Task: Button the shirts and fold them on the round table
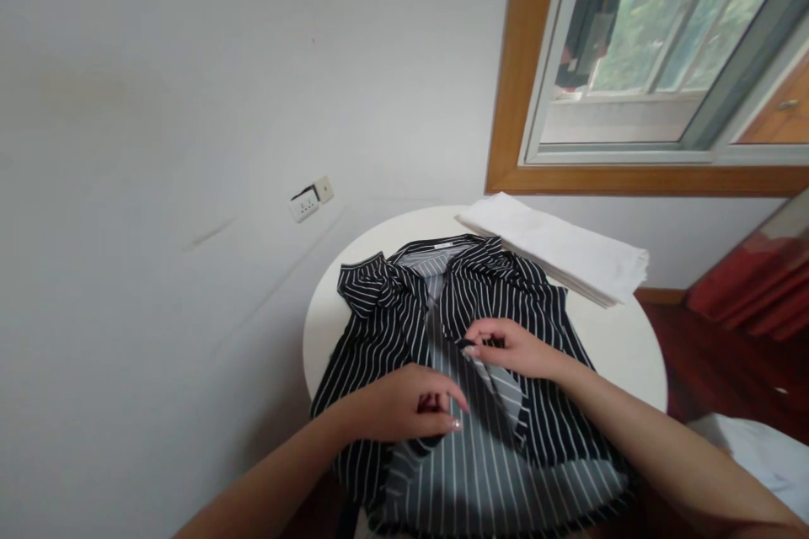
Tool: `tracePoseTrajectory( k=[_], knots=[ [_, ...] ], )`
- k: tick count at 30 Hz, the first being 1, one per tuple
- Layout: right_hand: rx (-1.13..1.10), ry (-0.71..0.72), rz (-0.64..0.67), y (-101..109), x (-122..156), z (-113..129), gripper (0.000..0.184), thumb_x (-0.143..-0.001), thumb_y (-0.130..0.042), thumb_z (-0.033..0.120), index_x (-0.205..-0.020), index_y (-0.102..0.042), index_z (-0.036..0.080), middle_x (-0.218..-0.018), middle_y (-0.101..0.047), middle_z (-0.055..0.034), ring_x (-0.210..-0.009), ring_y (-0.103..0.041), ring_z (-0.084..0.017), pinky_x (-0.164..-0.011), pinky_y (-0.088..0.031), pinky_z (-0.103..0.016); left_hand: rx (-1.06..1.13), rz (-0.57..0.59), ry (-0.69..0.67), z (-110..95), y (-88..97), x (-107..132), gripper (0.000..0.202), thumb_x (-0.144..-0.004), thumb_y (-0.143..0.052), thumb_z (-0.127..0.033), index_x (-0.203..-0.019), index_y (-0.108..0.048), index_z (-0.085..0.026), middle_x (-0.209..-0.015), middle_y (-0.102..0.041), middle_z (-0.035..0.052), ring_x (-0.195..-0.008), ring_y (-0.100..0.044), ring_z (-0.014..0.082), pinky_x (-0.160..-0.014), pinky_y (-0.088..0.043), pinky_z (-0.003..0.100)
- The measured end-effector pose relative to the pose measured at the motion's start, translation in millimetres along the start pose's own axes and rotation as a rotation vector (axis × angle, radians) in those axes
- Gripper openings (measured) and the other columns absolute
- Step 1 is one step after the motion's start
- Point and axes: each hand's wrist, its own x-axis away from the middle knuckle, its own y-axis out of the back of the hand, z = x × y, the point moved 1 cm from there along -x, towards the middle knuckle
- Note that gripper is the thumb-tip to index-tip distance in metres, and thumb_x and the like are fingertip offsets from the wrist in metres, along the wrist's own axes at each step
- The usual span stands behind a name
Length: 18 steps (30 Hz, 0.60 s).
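Observation:
A black shirt with white stripes [392, 345] lies front side up on a round white table [325, 328], its collar away from me and its front parted. The grey inner side of the back shows between the front panels, and the hem hangs over the near table edge. My right hand [511, 347] pinches the edge of the right front panel, whose corner is folded back. Over the left front panel is my left hand [410, 404], thumb and forefinger apart, the other fingers curled under and partly hidden. Nothing shows between its fingertips.
Folded white cloth [556, 244] lies at the table's back right, beside the shirt. A wall with a socket [304, 205] stands close behind and left. A wood-framed window [632, 178] is at the upper right. White material [752, 455] sits low on the right.

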Motion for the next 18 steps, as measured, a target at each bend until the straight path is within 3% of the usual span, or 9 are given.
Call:
tracePoseTrajectory(
  k=[2, 4, 6, 7, 8, 10, 12, 14, 18],
  knots=[
    [-0.021, 0.016, 0.162, -10.6, 8.7, 10.4, 0.022, -0.088, -0.058, 0.036, -0.1, -0.066, 0.02, -0.083, -0.065, -0.0005, -0.076, -0.06, -0.012, -0.071, -0.047, -0.024, 0.086, 0.138, -0.029, -9.7, 2.8, 6.5, 0.029, -0.088, -0.055, -0.037, -0.111, -0.066, -0.023, -0.084, -0.071, 0.0025, -0.07, -0.064, 0.0124, -0.064, -0.045, 0.02],
    [-0.006, 0.044, 0.43, -19.6, 14.2, 15.7, 0.024, -0.086, -0.061, 0.033, -0.107, -0.067, 0.023, -0.091, -0.068, -0.0008, -0.082, -0.062, -0.012, -0.075, -0.047, -0.023, 0.119, 0.242, -0.037, -10.1, 9.7, 7.8, 0.029, -0.087, -0.056, -0.037, -0.112, -0.066, -0.025, -0.085, -0.073, 0.0027, -0.072, -0.067, 0.0133, -0.064, -0.047, 0.02],
    [-0.004, 0.05, 0.615, -17.9, 12.1, 12.9, 0.025, -0.086, -0.061, 0.031, -0.109, -0.068, 0.025, -0.094, -0.07, -0.0001, -0.085, -0.065, -0.012, -0.078, -0.048, -0.023, 0.112, 0.23, -0.004, 0.4, 23.5, 2.0, 0.029, -0.089, -0.054, -0.038, -0.112, -0.066, -0.024, -0.086, -0.074, 0.0028, -0.072, -0.068, 0.0134, -0.065, -0.048, 0.02],
    [-0.003, 0.042, 0.602, -11.2, 6.9, 7.8, 0.025, -0.086, -0.06, 0.031, -0.109, -0.068, 0.025, -0.093, -0.071, -0.0001, -0.085, -0.065, -0.012, -0.079, -0.049, -0.024, 0.092, 0.169, 0.027, 9.7, 33.3, -3.9, 0.03, -0.09, -0.051, -0.038, -0.113, -0.065, -0.023, -0.086, -0.074, 0.003, -0.073, -0.067, 0.0133, -0.066, -0.048, 0.021],
    [0.008, 0.022, 0.522, -0.7, -1.0, 0.2, 0.024, -0.088, -0.058, 0.031, -0.109, -0.068, 0.024, -0.095, -0.071, -0.0007, -0.087, -0.066, -0.013, -0.081, -0.049, -0.026, 0.068, 0.067, 0.067, 21.2, 44.9, -11.7, 0.031, -0.091, -0.048, -0.037, -0.113, -0.064, -0.022, -0.09, -0.073, 0.0039, -0.073, -0.067, 0.0131, -0.068, -0.049, 0.022],
    [0.1, -0.034, 0.203, 29.7, -22.6, -21.0, 0.024, -0.091, -0.053, 0.03, -0.107, -0.067, 0.022, -0.091, -0.072, -0.0021, -0.085, -0.066, -0.014, -0.082, -0.05, -0.03, -0.086, -0.251, 0.141, 47.9, 71.5, -31.1, 0.029, -0.091, -0.046, -0.034, -0.108, -0.065, -0.019, -0.092, -0.072, 0.0056, -0.078, -0.067, 0.0148, -0.076, -0.049, 0.026],
    [0.331, -0.136, -0.109, 64.5, -46.3, -46.3, 0.019, -0.089, -0.054, 0.024, -0.099, -0.07, 0.018, -0.093, -0.072, -0.0054, -0.087, -0.066, -0.016, -0.085, -0.048, -0.031, -0.403, -0.504, 0.261, 74.8, 97.4, -52.9, 0.026, -0.09, -0.045, -0.025, -0.101, -0.068, -0.017, -0.101, -0.07, 0.0094, -0.093, -0.064, 0.019, -0.087, -0.046, 0.03],
    [0.618, -0.348, -0.395, 96.2, -67.0, -70.3, 0.018, -0.085, -0.056, 0.016, -0.097, -0.07, 0.017, -0.105, -0.07, -0.0092, -0.1, -0.063, -0.019, -0.092, -0.044, -0.031, -0.678, -0.583, 0.496, 98.8, 118.5, -73.2, 0.029, -0.089, -0.042, -0.015, -0.103, -0.067, -0.016, -0.107, -0.067, 0.0123, -0.105, -0.059, 0.0212, -0.097, -0.041, 0.032],
    [0.735, -0.532, -0.569, 131.1, -95.8, -103.2, 0.03, -0.085, -0.056, 0.019, -0.109, -0.064, 0.005, -0.116, -0.062, -0.0263, -0.115, -0.054, -0.033, -0.097, -0.039, -0.042, -0.755, -0.606, 0.654, 130.7, 144.1, -99.5, 0.031, -0.085, -0.042, -0.009, -0.106, -0.064, -0.01, -0.11, -0.063, 0.0176, -0.109, -0.056, 0.0247, -0.096, -0.041, 0.033]
  ],
)
